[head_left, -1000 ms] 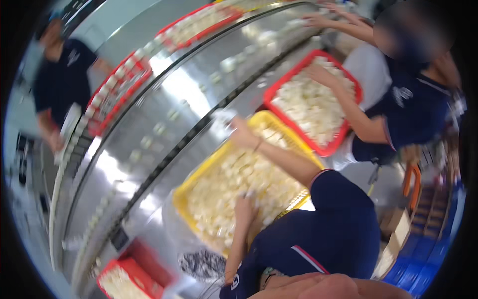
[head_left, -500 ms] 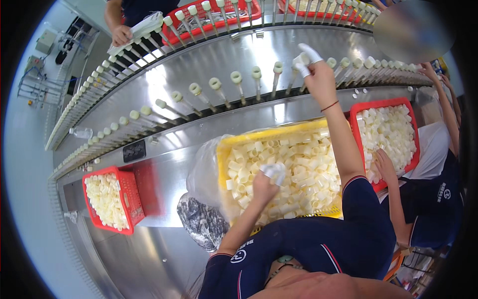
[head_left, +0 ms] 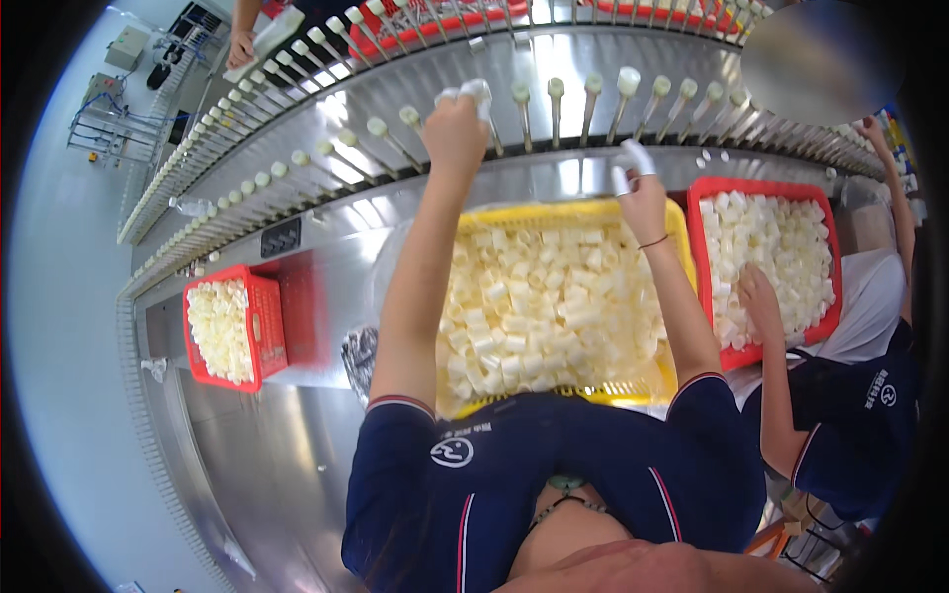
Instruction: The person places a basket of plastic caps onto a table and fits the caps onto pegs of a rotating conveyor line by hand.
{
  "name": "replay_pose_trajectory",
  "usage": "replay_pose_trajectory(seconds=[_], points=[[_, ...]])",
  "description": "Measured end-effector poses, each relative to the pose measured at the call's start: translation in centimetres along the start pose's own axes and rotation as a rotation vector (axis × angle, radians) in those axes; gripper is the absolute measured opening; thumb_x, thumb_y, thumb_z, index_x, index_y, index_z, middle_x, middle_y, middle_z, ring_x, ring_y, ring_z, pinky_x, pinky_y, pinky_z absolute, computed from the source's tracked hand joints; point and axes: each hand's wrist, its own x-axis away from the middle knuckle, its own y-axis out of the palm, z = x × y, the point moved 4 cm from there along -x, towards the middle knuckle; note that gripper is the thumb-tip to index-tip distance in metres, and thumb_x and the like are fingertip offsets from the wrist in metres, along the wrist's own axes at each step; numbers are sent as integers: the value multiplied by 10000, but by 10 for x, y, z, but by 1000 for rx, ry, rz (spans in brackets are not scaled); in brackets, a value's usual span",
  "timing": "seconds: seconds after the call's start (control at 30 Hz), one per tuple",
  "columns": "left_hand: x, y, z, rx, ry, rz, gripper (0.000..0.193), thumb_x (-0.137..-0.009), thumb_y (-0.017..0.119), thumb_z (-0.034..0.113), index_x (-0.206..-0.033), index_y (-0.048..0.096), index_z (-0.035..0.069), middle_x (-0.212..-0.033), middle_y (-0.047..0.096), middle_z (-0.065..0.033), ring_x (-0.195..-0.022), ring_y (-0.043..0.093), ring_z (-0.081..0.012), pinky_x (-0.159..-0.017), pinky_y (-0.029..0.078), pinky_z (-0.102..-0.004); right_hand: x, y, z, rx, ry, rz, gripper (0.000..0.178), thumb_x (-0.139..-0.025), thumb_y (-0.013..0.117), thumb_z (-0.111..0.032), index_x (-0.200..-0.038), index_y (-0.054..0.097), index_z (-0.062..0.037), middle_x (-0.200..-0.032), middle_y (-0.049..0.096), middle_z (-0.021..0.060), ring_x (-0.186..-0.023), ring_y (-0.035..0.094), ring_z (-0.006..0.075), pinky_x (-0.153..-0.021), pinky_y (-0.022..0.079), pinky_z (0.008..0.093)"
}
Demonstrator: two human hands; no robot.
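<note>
My left hand is raised to the near row of upright metal rods. Its white-covered fingers close round a short white plastic tube at the top of one rod. Lower and to the right, my right hand hovers over the far rim of the yellow basket. White covers sit on its thumb and forefinger, which are spread, and nothing shows between them. Loose short white tubes fill the lined yellow basket below both arms. Most nearby rods carry a pale tube on top.
A red basket of tubes adjoins on the right, with a co-worker's hand in it. Another red basket stands at left. Beyond the metal table runs a second rod row, where another person's hand holds something pale.
My left hand has gone from the tubes in the yellow basket up to the rods. My right hand has come back from a rod toward the basket. The view has shifted.
</note>
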Motion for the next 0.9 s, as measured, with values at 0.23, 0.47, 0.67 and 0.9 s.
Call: replay_pose_trajectory(seconds=[0.23,0.47,0.67,0.9], points=[[106,28,41,125,188,-253,411,-732,609,252,-1132,530,194,-1003,537,-138,-858,549,-301,-705,471,-383,82,68,53,318,-490,-676,177,-722,591,-149,-886,608,-86,-809,578,130,-759,567,301,-680,466,380],[217,90,36,33,-60,-665,229,-680,617,232,-873,607,110,-862,580,-125,-803,565,-296,-693,461,-392,98,102,71,373,-469,-889,208,-722,552,-126,-921,594,-87,-889,569,126,-815,567,314,-702,473,388],[217,129,45,-225,119,-868,171,-649,595,182,-795,610,95,-815,608,-115,-769,580,-283,-669,469,-375,48,57,43,-27,-435,-640,319,-703,587,-130,-1020,588,-105,-868,547,110,-700,562,263,-624,464,322],[215,119,51,-115,-106,-854,196,-687,592,196,-846,591,83,-889,569,-131,-843,559,-293,-689,465,-391,-58,31,-23,-351,-232,-114,222,-704,673,-259,-890,636,-142,-739,608,80,-608,579,190,-582,467,303]])
